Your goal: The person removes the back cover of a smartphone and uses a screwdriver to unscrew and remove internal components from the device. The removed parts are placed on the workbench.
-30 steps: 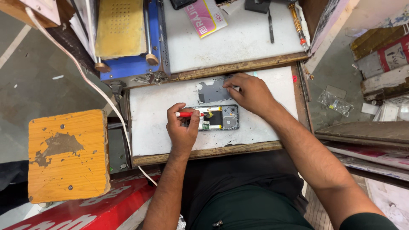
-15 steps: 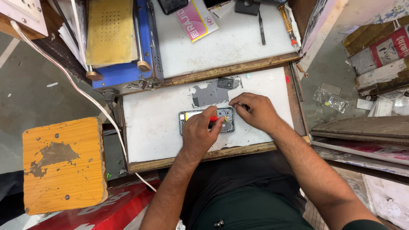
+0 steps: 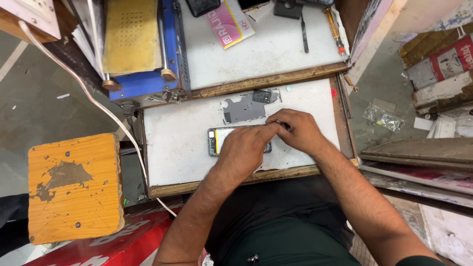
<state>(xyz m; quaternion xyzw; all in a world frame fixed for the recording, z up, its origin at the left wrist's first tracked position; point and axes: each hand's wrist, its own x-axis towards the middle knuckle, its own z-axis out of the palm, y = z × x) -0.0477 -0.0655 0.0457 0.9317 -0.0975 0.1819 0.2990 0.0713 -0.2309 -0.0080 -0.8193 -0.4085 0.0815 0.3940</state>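
1. An opened smartphone with its back removed, a yellow-white panel and dark circuitry showing [image 3: 221, 138], is lying flat near the centre of the frame on a white work board with a worn wooden edge [image 3: 177, 152].
2. The left hand [image 3: 244, 150] is resting over the phone's right half, fingers curled and pressing it down; whether it is also gripping a tool cannot be told, as the palm is hiding it.
3. The right hand [image 3: 298, 130] is pinching something small and dark at the phone's upper edge, fingertips closed together (the item itself is too small to make out).
4. Just above the phone, a flat grey metal shield plate [image 3: 244, 108] and a small dark square part [image 3: 263, 96] are lying loose on the board.
5. In the upper part of the frame, a screwdriver with a striped handle [image 3: 335, 29] is lying on a second white surface; a blue machine with a yellow top [image 3: 135, 44] is sitting at upper left, an orange wooden stool [image 3: 74, 187] at lower left.
6. Judging the risk: the loose parts are lying close to both wrists, so a sweep of a sleeve or forearm could be knocking them off the board, and a slip of the pinching fingers could be scratching the exposed circuitry.
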